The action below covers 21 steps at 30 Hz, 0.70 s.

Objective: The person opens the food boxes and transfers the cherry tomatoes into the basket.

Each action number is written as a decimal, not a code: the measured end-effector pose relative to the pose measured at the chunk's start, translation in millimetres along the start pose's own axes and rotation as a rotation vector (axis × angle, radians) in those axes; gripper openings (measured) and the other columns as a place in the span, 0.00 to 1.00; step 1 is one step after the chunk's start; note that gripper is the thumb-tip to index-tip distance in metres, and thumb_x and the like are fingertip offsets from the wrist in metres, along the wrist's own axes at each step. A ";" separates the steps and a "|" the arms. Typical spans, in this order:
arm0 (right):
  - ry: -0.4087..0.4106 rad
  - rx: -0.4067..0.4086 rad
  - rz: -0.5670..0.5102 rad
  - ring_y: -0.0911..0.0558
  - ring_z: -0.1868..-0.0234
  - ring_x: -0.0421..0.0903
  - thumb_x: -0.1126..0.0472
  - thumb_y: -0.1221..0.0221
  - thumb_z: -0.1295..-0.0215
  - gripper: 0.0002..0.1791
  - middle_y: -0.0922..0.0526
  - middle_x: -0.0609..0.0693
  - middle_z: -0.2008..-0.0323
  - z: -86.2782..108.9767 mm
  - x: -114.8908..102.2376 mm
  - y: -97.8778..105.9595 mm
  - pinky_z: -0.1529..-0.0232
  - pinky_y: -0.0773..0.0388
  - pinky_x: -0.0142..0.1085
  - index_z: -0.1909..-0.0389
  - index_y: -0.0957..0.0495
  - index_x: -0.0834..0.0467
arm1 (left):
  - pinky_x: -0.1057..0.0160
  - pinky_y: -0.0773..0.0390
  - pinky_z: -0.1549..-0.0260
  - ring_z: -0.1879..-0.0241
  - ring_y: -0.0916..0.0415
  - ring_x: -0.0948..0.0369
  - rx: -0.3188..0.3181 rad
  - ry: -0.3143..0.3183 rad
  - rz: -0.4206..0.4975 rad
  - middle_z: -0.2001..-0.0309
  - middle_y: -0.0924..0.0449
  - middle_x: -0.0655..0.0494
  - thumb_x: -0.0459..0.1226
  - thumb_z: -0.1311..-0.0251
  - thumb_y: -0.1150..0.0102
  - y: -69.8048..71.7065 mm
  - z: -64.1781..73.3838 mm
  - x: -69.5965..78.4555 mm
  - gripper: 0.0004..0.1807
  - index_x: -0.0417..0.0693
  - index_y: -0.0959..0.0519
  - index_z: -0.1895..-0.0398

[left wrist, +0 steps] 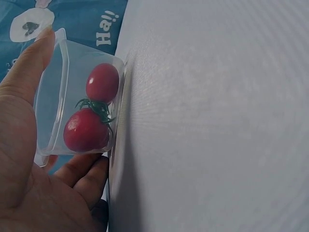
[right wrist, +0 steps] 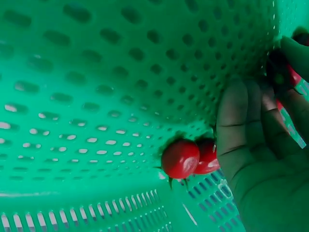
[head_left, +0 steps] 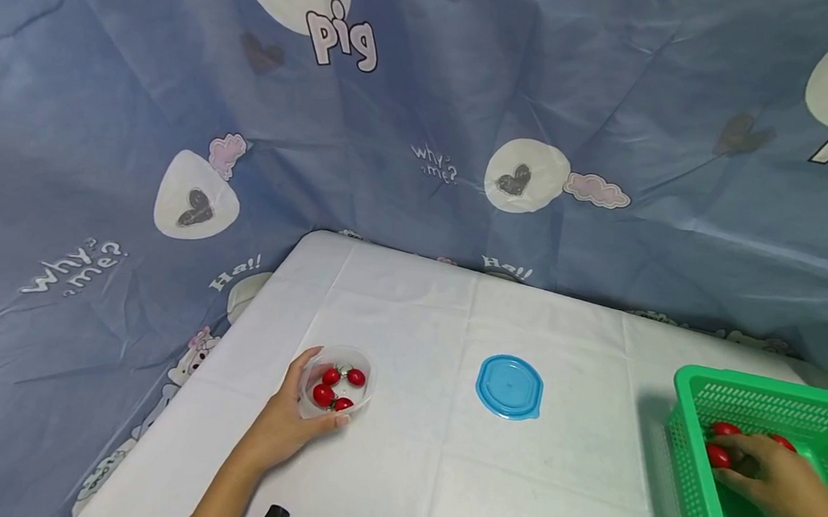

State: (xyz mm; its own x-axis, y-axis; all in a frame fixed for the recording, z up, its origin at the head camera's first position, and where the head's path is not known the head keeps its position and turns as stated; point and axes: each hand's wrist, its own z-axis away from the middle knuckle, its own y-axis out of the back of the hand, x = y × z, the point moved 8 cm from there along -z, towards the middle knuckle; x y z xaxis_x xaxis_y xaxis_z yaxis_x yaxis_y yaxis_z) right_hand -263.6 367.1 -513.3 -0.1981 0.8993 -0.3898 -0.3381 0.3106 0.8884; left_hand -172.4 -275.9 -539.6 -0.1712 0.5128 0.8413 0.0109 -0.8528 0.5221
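Looks part done on the surface [head_left: 549, 492]: green basket [head_left: 765, 384] at the right edge, clear tub [head_left: 342, 359] standing toward the left edge, mouth up, roundish so no obvious long axis, left hand [head_left: 286, 424] curled round its side. Blue lid [head_left: 509, 387] off, lying flat between them, tab toward the near right corner. Four tomatoes [head_left: 355, 376] in the tub, loose tomatoes [right wrist: 180, 159] left in the basket, where right hand [head_left: 772, 475] pinches one tomato [head_left: 719, 456], long axis unclear.
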 end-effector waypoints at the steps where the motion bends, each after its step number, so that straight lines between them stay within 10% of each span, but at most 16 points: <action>1: -0.002 -0.001 -0.004 0.19 0.70 0.38 0.62 0.26 0.40 0.27 0.16 0.47 0.65 0.4 0.2 0.8 0.70 0.21 0.37 0.46 0.21 0.75 | 0.23 0.50 0.33 0.21 0.48 0.37 -0.001 0.000 0.001 0.21 0.37 0.49 0.54 0.48 0.19 -0.2 0.1 -0.1 0.61 0.70 0.52 0.17; 21: -0.043 0.177 0.073 0.14 0.63 0.67 0.49 0.36 0.25 0.30 0.18 0.75 0.55 12.3 -18.3 49.5 0.66 0.18 0.58 0.47 0.22 0.76 | 0.24 0.48 0.32 0.22 0.47 0.38 0.001 0.009 -0.001 0.22 0.36 0.51 0.55 0.50 0.18 -0.2 -1.1 -2.9 0.62 0.72 0.52 0.18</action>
State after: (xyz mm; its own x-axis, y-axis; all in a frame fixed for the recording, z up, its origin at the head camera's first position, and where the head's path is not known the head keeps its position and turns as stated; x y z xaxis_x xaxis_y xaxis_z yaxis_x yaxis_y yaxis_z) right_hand -265.4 369.8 -459.2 -0.1758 0.9324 -0.3159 -0.1569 0.2903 0.9440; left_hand -173.0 -277.4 -542.3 -0.1800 0.5127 0.8395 0.0116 -0.8523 0.5230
